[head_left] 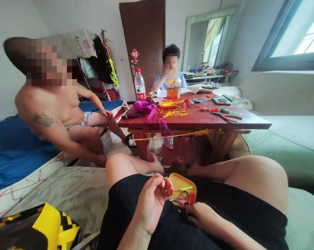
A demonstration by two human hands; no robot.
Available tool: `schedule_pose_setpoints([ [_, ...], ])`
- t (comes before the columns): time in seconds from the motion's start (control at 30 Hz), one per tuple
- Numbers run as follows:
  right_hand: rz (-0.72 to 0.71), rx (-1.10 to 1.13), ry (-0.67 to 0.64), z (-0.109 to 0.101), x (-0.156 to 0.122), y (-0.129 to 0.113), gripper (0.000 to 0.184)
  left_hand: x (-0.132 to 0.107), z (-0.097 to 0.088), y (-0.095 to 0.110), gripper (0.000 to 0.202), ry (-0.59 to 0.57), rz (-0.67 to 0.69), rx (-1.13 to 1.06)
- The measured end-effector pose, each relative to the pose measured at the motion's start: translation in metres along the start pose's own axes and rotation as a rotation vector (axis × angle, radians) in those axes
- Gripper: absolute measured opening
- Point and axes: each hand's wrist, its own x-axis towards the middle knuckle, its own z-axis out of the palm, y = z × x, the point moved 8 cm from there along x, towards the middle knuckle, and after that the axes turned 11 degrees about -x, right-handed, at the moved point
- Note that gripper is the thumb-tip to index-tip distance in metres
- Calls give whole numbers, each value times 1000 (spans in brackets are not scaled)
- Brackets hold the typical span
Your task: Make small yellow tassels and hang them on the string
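Observation:
My left hand (153,201) is raised over my lap, palm partly turned up. Its thumb and forefinger press together, and a thin dark strand seems to rise from the pinch, too fine to name. Beside it a yellow tray (181,178) rests on my lap, holding scissors (183,195) with pink handles and a lime-green stick (186,188). My right hand (205,217) lies lower, at the tray's near edge, with fingers curled. A small red piece (191,198) shows right at its fingertips; whether the fingers grip it I cannot tell.
Ahead stands a dark red table (211,116) with purple strands (145,106), yellow pieces (174,113), pliers (227,117) and a water bottle (139,86). A thin stick (162,137) runs along its front. One person (65,114) sits at left, another (158,81) behind the table.

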Motion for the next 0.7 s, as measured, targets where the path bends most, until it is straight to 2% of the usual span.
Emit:
schedule_pose_setpoints([
  [0.13,84,-78,25,-11,23,20,16,0,-5,-2,23,25,-4,-19],
  [0.23,119,-149,12,-8,37,26,18,1,-11,-5,23,59,-24,-42],
  [0.33,142,-221,16,-1,44,19,20,1,-15,-6,22,74,-21,-49],
  [0.47,154,-296,84,0,47,6,20,2,-22,-7,22,103,-22,-71],
  [0.7,107,-311,190,-23,45,2,19,5,-36,-7,19,184,-9,-114],
])
